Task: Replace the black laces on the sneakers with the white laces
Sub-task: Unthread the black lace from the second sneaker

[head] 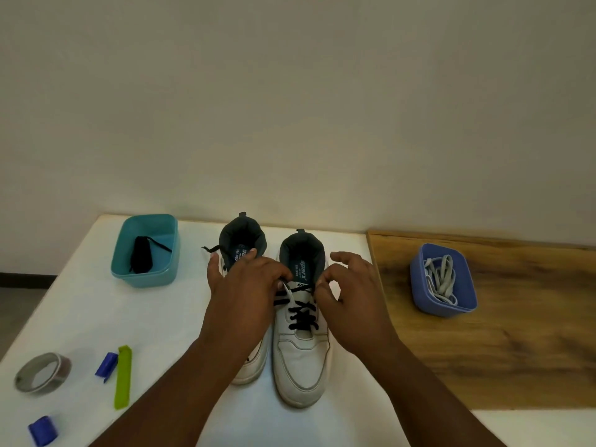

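Landmark: the right sneaker [301,350], standing toe toward the viewer on the white desk [96,301].

Nearest, left of its toe: two blue clips [43,430] [107,366], a green strip [123,377] and a roll of grey tape [43,372].

The left sneaker [250,366] stands just beside the landmark, largely covered by the left hand [245,285]. The black lace [303,314] crosses the right sneaker's lower eyelets.

At the upper eyelets, the left hand's fingers [280,275] pinch the lace on one side; the right hand [350,291] pinches it with thumb and forefinger on the other, remaining fingers spread.

Right of the landmark, on a wooden board [516,350], a blue tub [443,280] holds the white laces [441,279].

Far left of its heel, a teal tub [145,251] holds a bundled black lace [142,258]. A loose black lace end [209,249] lies by the left sneaker's collar.
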The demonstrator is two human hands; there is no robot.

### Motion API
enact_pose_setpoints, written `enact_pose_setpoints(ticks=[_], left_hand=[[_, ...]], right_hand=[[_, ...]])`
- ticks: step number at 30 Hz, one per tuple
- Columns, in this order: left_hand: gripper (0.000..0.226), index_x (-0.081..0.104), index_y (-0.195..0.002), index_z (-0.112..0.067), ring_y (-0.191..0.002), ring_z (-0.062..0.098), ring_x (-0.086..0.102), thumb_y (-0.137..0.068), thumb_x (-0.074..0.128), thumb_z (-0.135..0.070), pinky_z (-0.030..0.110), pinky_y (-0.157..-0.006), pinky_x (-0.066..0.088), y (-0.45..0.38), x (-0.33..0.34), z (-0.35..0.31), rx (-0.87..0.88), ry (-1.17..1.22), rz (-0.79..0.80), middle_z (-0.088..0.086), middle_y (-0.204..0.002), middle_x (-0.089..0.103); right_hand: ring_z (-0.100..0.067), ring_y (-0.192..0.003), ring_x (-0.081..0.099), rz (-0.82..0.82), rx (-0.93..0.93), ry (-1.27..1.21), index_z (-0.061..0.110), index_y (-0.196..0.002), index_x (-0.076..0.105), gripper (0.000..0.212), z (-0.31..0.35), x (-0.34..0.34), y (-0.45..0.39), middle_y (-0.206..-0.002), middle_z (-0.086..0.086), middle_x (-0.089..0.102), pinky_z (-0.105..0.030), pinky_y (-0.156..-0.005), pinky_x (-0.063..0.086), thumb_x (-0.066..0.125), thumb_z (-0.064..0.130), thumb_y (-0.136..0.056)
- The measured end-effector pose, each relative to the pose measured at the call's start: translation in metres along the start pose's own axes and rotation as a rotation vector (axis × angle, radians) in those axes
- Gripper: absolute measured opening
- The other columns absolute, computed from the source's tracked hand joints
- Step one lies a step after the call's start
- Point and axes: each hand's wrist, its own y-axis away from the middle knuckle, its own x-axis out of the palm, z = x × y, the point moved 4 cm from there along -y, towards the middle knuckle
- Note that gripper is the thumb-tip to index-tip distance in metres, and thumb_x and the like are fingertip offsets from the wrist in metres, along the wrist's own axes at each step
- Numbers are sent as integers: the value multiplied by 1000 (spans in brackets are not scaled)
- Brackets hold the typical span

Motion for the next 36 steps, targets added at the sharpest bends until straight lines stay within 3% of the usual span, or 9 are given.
enact_pose_setpoints(ticks=[4, 6, 13, 17, 20, 25, 28, 32, 36], left_hand=[[27, 70, -99, -43, -136, 20, 51, -91, 69, -17, 63, -117, 9, 1, 1, 2, -2, -7, -5, -19, -109, 71], [26, 69, -100, -43, -136, 20, 51, -90, 69, -18, 63, -118, 9, 2, 1, 5, 5, -21, -6, -19, -109, 71], [22, 70, -99, -45, -139, 17, 47, -94, 66, -24, 61, -118, 2, -1, 0, 5, -23, -15, -6, -23, -106, 71], [21, 70, -101, -46, -142, 15, 43, -96, 64, -27, 60, -117, 2, 1, -4, 5, -35, -3, 2, -23, -108, 71], [21, 69, -102, -47, -142, 15, 42, -97, 63, -28, 59, -117, 0, 2, -4, 5, -33, 19, -3, -23, -110, 71], [23, 70, -101, -46, -140, 20, 47, -93, 68, -25, 65, -117, 4, 0, -2, 3, -21, -18, -4, -20, -109, 72], [21, 70, -100, -47, -139, 23, 47, -92, 69, -27, 67, -116, 3, 1, -3, 3, -31, -40, -15, -20, -109, 72], [18, 70, -102, -49, -142, 21, 43, -95, 66, -33, 65, -116, -1, 0, -6, 2, -34, -45, -22, -23, -111, 71], [18, 69, -102, -49, -144, 19, 39, -95, 64, -33, 64, -116, -4, 1, -6, 0, -36, -29, -21, -25, -109, 71]], right_hand=[[-22, -156, 1, 101, -88, 82, 44, -122, 64, 27, 11, 13, -1, -165, 4, 25, -44, -123, 8, 62, 35, -97], [-23, -156, -3, 132, -164, 134, 47, -127, 62, 32, 17, 22, -1, -167, 6, 22, -45, -123, 4, 61, 34, -98], [-23, -156, 9, 96, -94, 108, 40, -104, 72, 12, 3, 18, -6, -159, 7, 38, -48, -121, 11, 64, 35, -97], [-25, -138, 41, -172, 35, 162, 33, -93, 69, 18, -5, -5, -6, -139, 2, 55, -54, -110, 34, 51, 37, -93], [-30, -133, 41, -267, 157, 271, 31, -92, 69, 15, -20, -25, -8, -135, -7, 55, -56, -108, 34, 54, 36, -90], [-26, -155, 7, 86, -126, 165, 43, -132, 61, 33, 8, 9, -3, -163, 2, 28, -46, -123, 10, 57, 42, -99], [-21, -156, 0, 188, -141, 200, 41, -123, 66, 24, 14, 26, 1, -165, 7, 26, -44, -124, 1, 54, 41, -101], [-21, -151, 21, 57, -105, 160, 36, -99, 68, 15, 4, 14, -6, -153, 6, 44, -46, -120, 16, 54, 34, -101], [-23, -119, 55, -235, 136, -1, 33, -92, 63, 14, -23, -13, -11, -123, 2, 60, -43, -97, 43, 54, 27, -101]])
